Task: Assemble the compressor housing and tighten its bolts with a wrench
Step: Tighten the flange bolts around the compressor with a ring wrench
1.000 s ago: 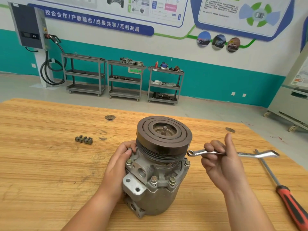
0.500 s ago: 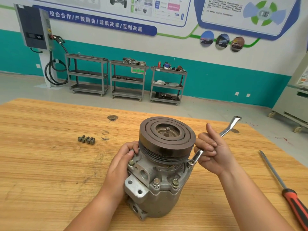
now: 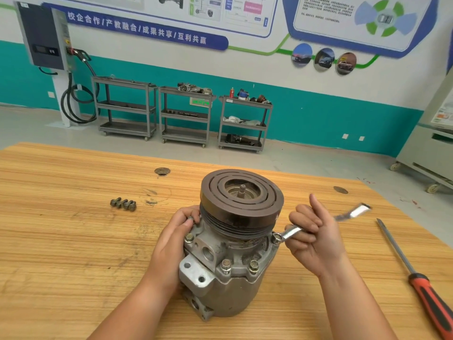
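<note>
A grey compressor housing (image 3: 228, 280) stands upright on the wooden table (image 3: 61, 253), topped by a dark grooved pulley (image 3: 241, 197). Several bolts sit in its flange, two of them at the front (image 3: 225, 264). My left hand (image 3: 171, 246) grips the housing's left side, fingers by the pulley's rim. My right hand (image 3: 316, 239) holds a silver wrench (image 3: 294, 230). Its ring end sits on the flange bolt at the right (image 3: 276, 238), and its far end is blurred.
Three loose bolts (image 3: 123, 203) lie on the table to the left. A red-handled screwdriver (image 3: 411, 271) lies at the right edge. Grey shelf carts (image 3: 186, 114) and a wall charger (image 3: 44, 35) stand behind the table.
My right hand brought the wrench from beside the pulley onto the right flange bolt, then swung its handle downward and to the right. My left hand stayed on the housing.
</note>
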`<state>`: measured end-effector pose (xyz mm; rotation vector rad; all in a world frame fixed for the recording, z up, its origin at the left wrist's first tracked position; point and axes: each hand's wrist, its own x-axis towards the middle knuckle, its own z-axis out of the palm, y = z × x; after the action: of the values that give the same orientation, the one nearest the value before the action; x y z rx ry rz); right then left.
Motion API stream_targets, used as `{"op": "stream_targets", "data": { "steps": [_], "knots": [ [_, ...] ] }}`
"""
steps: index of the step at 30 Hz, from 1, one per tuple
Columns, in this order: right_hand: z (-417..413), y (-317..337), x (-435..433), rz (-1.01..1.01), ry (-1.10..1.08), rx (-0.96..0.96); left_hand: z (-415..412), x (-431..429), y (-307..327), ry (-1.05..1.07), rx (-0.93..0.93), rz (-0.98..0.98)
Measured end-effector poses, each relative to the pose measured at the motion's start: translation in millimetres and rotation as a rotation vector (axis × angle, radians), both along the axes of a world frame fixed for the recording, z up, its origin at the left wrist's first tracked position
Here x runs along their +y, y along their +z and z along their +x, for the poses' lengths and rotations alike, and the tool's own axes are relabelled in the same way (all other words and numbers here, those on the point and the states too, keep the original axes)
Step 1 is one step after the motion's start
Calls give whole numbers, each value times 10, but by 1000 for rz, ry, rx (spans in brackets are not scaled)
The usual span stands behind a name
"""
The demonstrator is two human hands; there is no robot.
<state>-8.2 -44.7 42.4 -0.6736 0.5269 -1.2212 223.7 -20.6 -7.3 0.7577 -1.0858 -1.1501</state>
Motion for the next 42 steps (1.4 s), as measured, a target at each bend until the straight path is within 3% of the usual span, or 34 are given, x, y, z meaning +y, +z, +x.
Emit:
{"op": "stream_targets", "data": {
  "steps": [4,7,12,14,17,20,22,26,30,36,39,42],
  "knots": [
    [163,-64,466,-155,-463,140,-7,19,10,10,-16,2],
    [420,-184,765,-299,-757,421,-9,22,19,13,-11,15],
    [713,-307,951,-644,-786,835,-13,31,34,19,-4,16],
    [702,-277,960,-704,-791,812,-16,34,40,22,-13,6],
    [541,-120,928,-749,-882,591,-21,43,49,10,-4,2],
    [280,105,786,-698,-712,522,-14,44,52,4,-2,3],
    [103,192,597,-537,-518,497,-11,38,48,6,2,5],
    [-35,164,176,-276,-153,203,-14,34,52,6,5,10],
    [-14,43,-86,-172,105,99,-13,44,53,10,-20,-9],
    [-20,75,-339,-98,370,78,-15,30,45,16,-25,-17],
    [-10,63,-393,-17,538,-50,-14,27,44,16,-30,-17],
    [17,51,-344,-17,454,-32,-13,25,41,19,-34,-16]
  ]
}}
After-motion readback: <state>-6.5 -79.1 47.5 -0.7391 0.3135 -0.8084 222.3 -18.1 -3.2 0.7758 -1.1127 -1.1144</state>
